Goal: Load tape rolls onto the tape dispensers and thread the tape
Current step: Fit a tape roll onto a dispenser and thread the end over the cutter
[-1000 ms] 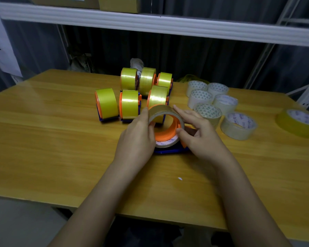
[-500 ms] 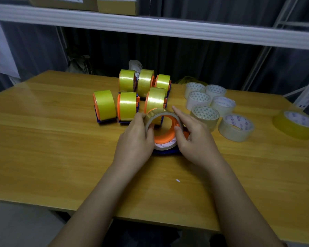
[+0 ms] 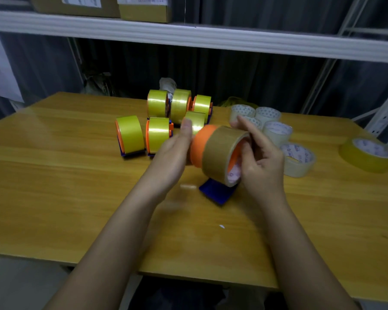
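Your right hand [image 3: 259, 162] grips the tape roll [image 3: 222, 153] seated partway on the orange dispenser [image 3: 199, 142]; your left hand [image 3: 175, 151] lies flat, fingers straight, against its hub

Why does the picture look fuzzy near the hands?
Head view: the left hand and the roll are smeared by motion; the far dispensers look sharper, with glare stripes on their yellow tape; the shelf bends from the wide lens.
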The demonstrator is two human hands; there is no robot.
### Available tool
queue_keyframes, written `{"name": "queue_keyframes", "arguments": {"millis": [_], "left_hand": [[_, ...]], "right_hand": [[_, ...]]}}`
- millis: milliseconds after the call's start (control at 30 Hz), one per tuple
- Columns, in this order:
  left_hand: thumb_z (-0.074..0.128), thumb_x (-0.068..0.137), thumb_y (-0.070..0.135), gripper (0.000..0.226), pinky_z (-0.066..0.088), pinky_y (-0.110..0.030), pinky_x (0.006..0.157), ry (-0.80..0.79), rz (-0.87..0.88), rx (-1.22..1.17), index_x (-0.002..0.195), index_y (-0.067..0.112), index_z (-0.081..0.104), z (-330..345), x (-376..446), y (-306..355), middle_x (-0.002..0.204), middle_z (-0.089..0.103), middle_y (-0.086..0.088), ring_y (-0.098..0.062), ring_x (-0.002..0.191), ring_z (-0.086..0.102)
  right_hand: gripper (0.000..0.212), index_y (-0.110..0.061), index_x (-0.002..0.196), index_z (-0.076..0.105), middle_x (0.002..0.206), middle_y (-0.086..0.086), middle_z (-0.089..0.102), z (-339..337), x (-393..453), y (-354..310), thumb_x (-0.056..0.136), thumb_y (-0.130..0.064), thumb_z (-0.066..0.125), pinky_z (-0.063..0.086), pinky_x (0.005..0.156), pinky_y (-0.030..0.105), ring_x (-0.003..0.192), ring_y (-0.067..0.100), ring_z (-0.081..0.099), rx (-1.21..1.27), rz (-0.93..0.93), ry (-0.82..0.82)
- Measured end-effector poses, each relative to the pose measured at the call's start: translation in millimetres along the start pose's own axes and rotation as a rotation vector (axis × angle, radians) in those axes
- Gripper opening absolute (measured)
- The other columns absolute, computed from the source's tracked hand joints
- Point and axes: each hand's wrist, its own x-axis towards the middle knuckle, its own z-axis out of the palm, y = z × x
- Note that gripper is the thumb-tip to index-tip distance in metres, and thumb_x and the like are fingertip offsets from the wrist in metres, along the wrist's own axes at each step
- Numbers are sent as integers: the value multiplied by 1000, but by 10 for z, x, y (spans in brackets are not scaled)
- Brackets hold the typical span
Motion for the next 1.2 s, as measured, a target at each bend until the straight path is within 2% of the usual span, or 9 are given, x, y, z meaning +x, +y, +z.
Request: {"name": "queue_keyframes", "arguments": {"millis": [100, 300, 400, 500, 633, 800, 900, 1067, 1200], "left_hand": [[37, 100, 38, 31, 49, -21, 83, -126, 48, -120, 98, 23, 64, 104, -20, 48, 87, 70, 12, -3, 89, 64], [36, 101, 34, 32, 48, -15, 60, -86, 171, -182, 100, 14, 61, 356, 59, 100, 82, 66, 0, -2, 70, 62], [35, 102, 31, 30, 44, -12, 59, -71, 247, -156, 99, 14, 59, 469, 161, 123, 80, 62, 2, 0, 68, 59], [34, 103, 26, 30, 47, -18, 64, -87, 351, -115, 104, 8, 58, 546, 254, 109, 87, 62, -10, -11, 76, 59], [34, 103, 19, 26, 45, -18, 60, -88, 465, -123, 95, 8, 56, 613, 285, -15, 77, 57, -8, -6, 68, 55], [37, 99, 20, 24, 40, -17, 57, -91, 498, -167, 84, 19, 56, 661, 296, -198, 69, 53, 6, -3, 61, 50], [40, 97, 21, 22, 44, -20, 62, -161, 458, -248, 91, 17, 61, 601, 293, -213, 74, 58, 4, -10, 68, 54], [40, 97, 37, 31, 50, -19, 70, -148, 318, -302, 98, 14, 61, 547, 280, -190, 81, 69, 3, -9, 79, 66], [40, 96, 39, 41, 49, -52, 80, -68, 343, -245, 102, 5, 61, 541, 264, -233, 96, 61, -31, -43, 89, 60]], "right_hand": [[39, -2, 134, 51, 119, -9, 61, 6, 6, -4, 96, 7, 46, 45, 96, 15, 117, 0, 57, 47, 10, 66], [37, -17, 125, 58, 123, 5, 63, -78, 91, 36, 95, -32, 43, 48, 91, 35, 115, 22, 59, 362, 254, 92], [74, -23, 136, 49, 140, 10, 51, -114, 125, 60, 79, -71, 56, 42, 104, 41, 128, 24, 49, 441, 355, 62], [106, -20, 147, 37, 148, 9, 43, -122, 144, 43, 64, -83, 62, 32, 113, 53, 136, 25, 42, 432, 399, 41], [110, -23, 146, 34, 146, 9, 43, -136, 146, 71, 60, -85, 61, 39, 108, 53, 132, 24, 46, 363, 395, 9], [75, -19, 136, 40, 125, 1, 56, -105, 128, 118, 75, -55, 65, 49, 77, 11, 98, -6, 61, 280, 355, 35], [66, -14, 126, 44, 110, -5, 58, -92, 110, 105, 72, -48, 63, 47, 71, 11, 87, -7, 61, 254, 256, 83], [69, -4, 136, 38, 124, 2, 52, -26, 63, 85, 80, -36, 63, 48, 81, 15, 103, 2, 58, 174, 175, -65], [65, -12, 146, 26, 122, -20, 45, -41, 59, 125, 89, -30, 52, 40, 80, 1, 100, -23, 51, 238, 247, -150]]}}
